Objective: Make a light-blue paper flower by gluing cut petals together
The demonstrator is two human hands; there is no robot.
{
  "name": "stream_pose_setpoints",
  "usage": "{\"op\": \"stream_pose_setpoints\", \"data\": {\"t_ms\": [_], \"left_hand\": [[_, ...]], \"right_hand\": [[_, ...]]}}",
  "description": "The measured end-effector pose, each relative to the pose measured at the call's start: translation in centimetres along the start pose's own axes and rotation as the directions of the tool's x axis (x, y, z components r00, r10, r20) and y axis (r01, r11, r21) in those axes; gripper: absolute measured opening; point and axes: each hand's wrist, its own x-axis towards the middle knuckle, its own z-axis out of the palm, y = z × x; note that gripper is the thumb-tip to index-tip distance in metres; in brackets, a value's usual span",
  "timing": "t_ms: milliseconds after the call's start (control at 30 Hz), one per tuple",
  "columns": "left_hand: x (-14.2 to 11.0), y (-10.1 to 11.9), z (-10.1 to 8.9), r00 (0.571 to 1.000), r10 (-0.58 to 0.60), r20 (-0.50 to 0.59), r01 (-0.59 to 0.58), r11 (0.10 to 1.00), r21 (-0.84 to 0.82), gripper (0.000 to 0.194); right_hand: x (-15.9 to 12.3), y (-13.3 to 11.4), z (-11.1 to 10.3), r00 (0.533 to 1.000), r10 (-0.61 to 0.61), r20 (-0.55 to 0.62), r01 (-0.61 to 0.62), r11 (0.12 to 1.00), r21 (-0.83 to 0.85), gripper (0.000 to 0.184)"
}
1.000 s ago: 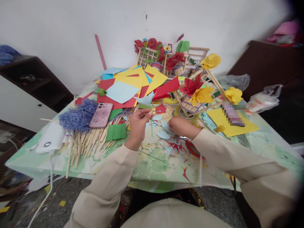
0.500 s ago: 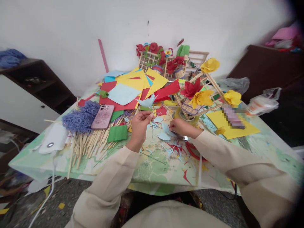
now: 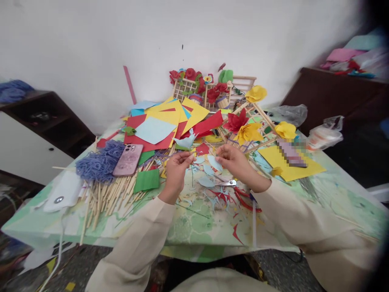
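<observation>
My left hand is closed in a pinch around a thin green stem, which hangs below the fingertips; a bit of yellow shows at its top. Just behind that hand are folded light blue paper petals; whether they join the stem I cannot tell. My right hand pinches a light blue paper petal between thumb and fingers. More cut petals lie on the table between the hands. Below the right hand rest scissors with red handles, among paper scraps.
Left are bamboo sticks, purple yarn, a pink phone and a white device. Coloured paper sheets spread behind. Stick frames with paper flowers stand at the back and right. A bagged item sits far right.
My right hand has lifted up off the scraps near the scissors, with a light blue petal now in its fingers. The left hand keeps its pinch. The view has tilted slightly upward.
</observation>
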Motion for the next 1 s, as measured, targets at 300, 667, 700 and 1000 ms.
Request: {"op": "stream_pose_setpoints", "data": {"t_ms": [300,667,700,1000], "left_hand": [[-0.2,-0.6,0.1,0.999,-0.015,0.034,0.014,0.999,0.040,0.026],[-0.5,-0.7,0.3,0.997,-0.049,0.063,0.046,0.998,0.046,0.028],[-0.5,-0.7,0.3,0.996,-0.056,0.073,0.052,0.997,0.056,0.028],[-1.1,-0.3,0.5,0.981,-0.128,0.149,0.122,0.991,0.045,0.026]], "right_hand": [[-2.3,-1.7,0.1,0.996,-0.092,0.014,0.092,0.996,0.002,0.020],[-2.3,-1.9,1.2,0.977,-0.183,-0.105,0.188,0.981,0.044,0.008],[-2.1,-1.9,1.3,0.971,-0.186,-0.149,0.197,0.978,0.064,0.006],[-0.2,-1.2,3.2,0.978,-0.056,-0.202,0.109,0.959,0.262,0.012]]}}
